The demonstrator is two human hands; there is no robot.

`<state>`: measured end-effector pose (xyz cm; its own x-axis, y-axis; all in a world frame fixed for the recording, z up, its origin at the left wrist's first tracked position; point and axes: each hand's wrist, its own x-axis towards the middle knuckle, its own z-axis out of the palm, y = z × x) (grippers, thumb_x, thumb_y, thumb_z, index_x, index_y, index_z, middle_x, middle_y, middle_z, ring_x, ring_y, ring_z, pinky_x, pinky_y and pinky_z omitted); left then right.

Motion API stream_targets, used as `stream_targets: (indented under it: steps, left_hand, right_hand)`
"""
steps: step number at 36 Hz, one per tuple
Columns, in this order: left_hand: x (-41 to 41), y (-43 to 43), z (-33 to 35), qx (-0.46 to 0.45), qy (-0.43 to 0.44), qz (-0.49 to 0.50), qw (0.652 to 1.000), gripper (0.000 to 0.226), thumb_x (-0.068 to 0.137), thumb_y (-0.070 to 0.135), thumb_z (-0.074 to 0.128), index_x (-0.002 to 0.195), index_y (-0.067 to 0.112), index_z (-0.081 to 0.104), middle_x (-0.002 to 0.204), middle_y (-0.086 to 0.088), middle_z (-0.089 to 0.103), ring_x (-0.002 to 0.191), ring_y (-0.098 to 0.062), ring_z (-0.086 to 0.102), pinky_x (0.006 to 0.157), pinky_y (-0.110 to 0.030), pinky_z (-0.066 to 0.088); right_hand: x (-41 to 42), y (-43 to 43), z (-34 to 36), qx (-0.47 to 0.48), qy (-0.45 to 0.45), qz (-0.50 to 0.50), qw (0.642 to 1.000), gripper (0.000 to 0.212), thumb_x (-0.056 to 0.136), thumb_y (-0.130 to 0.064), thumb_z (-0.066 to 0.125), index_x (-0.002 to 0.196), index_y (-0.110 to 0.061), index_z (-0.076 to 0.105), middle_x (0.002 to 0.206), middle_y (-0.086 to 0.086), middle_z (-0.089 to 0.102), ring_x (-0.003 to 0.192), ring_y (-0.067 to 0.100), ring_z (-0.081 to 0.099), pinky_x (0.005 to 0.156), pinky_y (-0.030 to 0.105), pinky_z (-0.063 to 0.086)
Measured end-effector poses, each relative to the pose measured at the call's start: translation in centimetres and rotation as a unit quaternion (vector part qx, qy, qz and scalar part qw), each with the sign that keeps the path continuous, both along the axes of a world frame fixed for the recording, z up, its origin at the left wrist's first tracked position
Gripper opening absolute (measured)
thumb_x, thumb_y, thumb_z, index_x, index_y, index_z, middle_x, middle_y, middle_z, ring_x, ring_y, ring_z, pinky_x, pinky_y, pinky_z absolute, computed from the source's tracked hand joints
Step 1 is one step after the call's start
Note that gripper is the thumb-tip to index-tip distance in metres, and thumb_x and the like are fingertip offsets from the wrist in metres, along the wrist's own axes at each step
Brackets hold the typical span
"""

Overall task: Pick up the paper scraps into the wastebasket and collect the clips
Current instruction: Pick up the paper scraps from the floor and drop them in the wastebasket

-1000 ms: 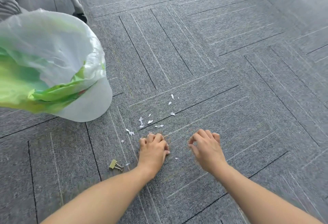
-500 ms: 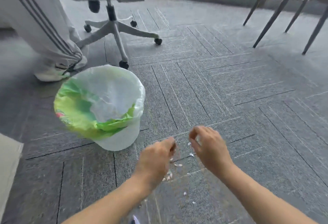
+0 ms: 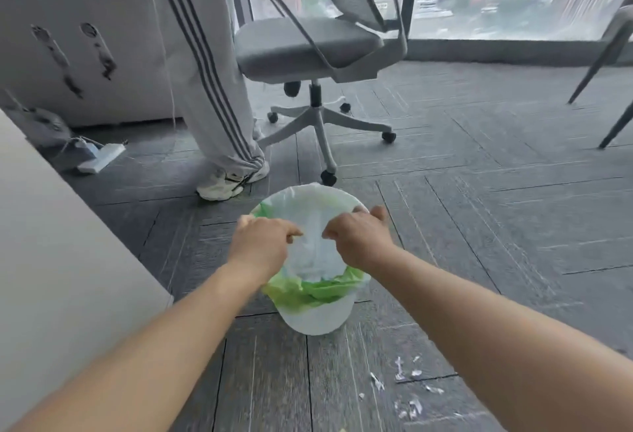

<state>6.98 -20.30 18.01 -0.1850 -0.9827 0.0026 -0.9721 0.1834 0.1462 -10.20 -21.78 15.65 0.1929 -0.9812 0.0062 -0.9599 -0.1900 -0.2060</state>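
Over the upright wastebasket (image 3: 313, 315), both hands' fingers (image 3: 294, 233) pinch.

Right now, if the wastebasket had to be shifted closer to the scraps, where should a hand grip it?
Probably the near rim, from above on the person's side. The wastebasket stands upright and narrows toward its base, so the smooth wall offers little purchase, while the rim with the green liner folded over it gives the fingers an edge to pinch. Both hands hover over its mouth; scraps lie on the floor nearby.

You are holding your left hand (image 3: 263, 243) and right hand (image 3: 359, 240), fingers pinched, over the lined wastebasket (image 3: 313, 320); paper scraps (image 3: 407, 383) are lying on the carpet (image 3: 496, 219).
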Motion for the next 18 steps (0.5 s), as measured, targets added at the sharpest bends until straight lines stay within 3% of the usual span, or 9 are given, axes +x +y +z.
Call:
stream_targets:
  steps: [4, 6, 8, 10, 12, 15, 18]
  left_hand:
    - [0.4, -0.3, -0.9, 0.007, -0.027, -0.002, 1.0, 0.065, 0.089, -0.002, 0.04, 0.133, 0.044, 0.054, 0.126, 0.004, 0.065, 0.117, -0.024, 0.052, 0.103, -0.036, 0.033]
    - [0.5, -0.6, -1.4, 0.004, -0.012, 0.005, 1.0, 0.056, 0.092, 0.004, 0.048, 0.132, 0.041, 0.056, 0.123, 0.005, 0.066, 0.117, -0.022, 0.054, 0.102, -0.037, 0.034]
    - [0.3, -0.7, -1.4, -0.002, 0.018, 0.014, 1.0, 0.031, 0.092, 0.02, 0.062, 0.118, 0.035, 0.065, 0.111, 0.009, 0.07, 0.111, -0.02, 0.058, 0.097, -0.038, 0.036]
    - [0.1, -0.9, -1.2, -0.01, 0.025, 0.026, 0.999, 0.007, 0.086, 0.036, 0.07, 0.092, 0.032, 0.069, 0.096, 0.009, 0.07, 0.097, -0.019, 0.061, 0.088, -0.037, 0.039]
    - [-0.2, -1.1, -1.1, 0.005, 0.001, 0.034, 0.999, 0.016, 0.084, 0.043, 0.07, 0.078, 0.029, 0.065, 0.087, 0.007, 0.068, 0.085, -0.018, 0.059, 0.078, -0.034, 0.041]
    - [-0.8, -1.3, -1.1, 0.07, -0.025, 0.007, 0.997, 0.01, 0.089, 0.024, 0.064, 0.083, 0.029, 0.07, 0.097, 0.006, 0.071, 0.091, -0.019, 0.063, 0.077, -0.03, 0.048]
    - [-1.7, -0.8, -0.8, 0.132, -0.061, -0.035, 0.989, 0.053, 0.083, -0.006, 0.044, 0.11, 0.032, 0.069, 0.124, 0.007, 0.065, 0.114, -0.021, 0.058, 0.097, -0.039, 0.045]
  right_hand:
    - [0.0, 0.5, -0.1, 0.007, 0.008, 0.033, 0.999, 0.035, 0.095, -0.02, 0.05, 0.121, -0.041, 0.061, 0.119, -0.015, 0.063, 0.116, 0.017, 0.046, 0.092, 0.042, 0.02]
    - [-0.4, 0.7, -0.1, -0.013, -0.006, 0.031, 0.999, 0.027, 0.095, -0.032, 0.056, 0.12, -0.041, 0.061, 0.119, -0.015, 0.063, 0.114, 0.017, 0.049, 0.091, 0.04, 0.023]
    - [-1.0, 1.1, -0.1, -0.033, -0.026, 0.027, 0.999, 0.023, 0.094, -0.038, 0.057, 0.116, -0.039, 0.064, 0.12, -0.013, 0.064, 0.113, 0.017, 0.051, 0.092, 0.04, 0.026]
    - [-1.6, 1.8, -0.1, -0.046, -0.035, 0.027, 0.998, 0.022, 0.094, -0.039, 0.056, 0.113, -0.038, 0.065, 0.118, -0.012, 0.065, 0.114, 0.018, 0.051, 0.094, 0.041, 0.026]
    - [-2.3, 2.5, -0.2, -0.049, -0.041, 0.032, 0.997, 0.02, 0.094, -0.038, 0.056, 0.111, -0.037, 0.066, 0.116, -0.011, 0.065, 0.114, 0.018, 0.05, 0.094, 0.041, 0.025]
    - [-3.1, 3.5, -0.7, -0.049, -0.041, 0.043, 0.997, 0.019, 0.097, -0.033, 0.052, 0.107, -0.037, 0.068, 0.116, -0.011, 0.063, 0.112, 0.019, 0.049, 0.092, 0.041, 0.025]
    - [-3.8, 4.3, -1.4, -0.055, -0.041, 0.04, 0.997, 0.024, 0.099, -0.028, 0.047, 0.107, -0.037, 0.068, 0.124, -0.012, 0.059, 0.114, 0.017, 0.045, 0.092, 0.041, 0.024]
